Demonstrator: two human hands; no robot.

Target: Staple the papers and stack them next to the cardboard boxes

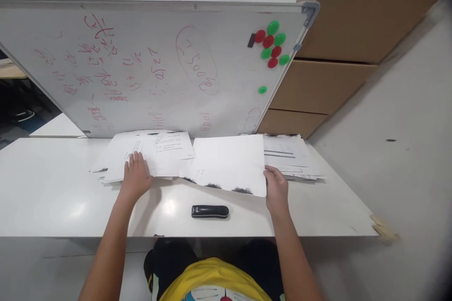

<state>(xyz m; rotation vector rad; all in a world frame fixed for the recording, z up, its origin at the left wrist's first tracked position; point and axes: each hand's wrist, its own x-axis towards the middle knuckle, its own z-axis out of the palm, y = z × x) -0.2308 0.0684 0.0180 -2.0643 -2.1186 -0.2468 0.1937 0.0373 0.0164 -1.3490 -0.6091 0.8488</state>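
Observation:
My left hand (136, 176) lies flat, fingers stretched out, on a stack of printed papers (169, 150) at the left. Between thumb and fingers, my right hand (276, 188) pinches the right edge of a mostly blank white sheet of paper (229, 162). Dark smudges run along that sheet's lower edge, and its left side meets the left stack. Partly behind my right hand is a second stack of printed papers (293, 157). A black stapler (210, 211) rests on the table in front of the sheet, touched by neither hand.
A whiteboard (226, 70) with red writing stands along the back of the white table (52, 197). Several red and green magnets (271, 42) cling to its right part. Cardboard boxes (318, 84) are piled behind it, beside the wall (399, 164) on the right.

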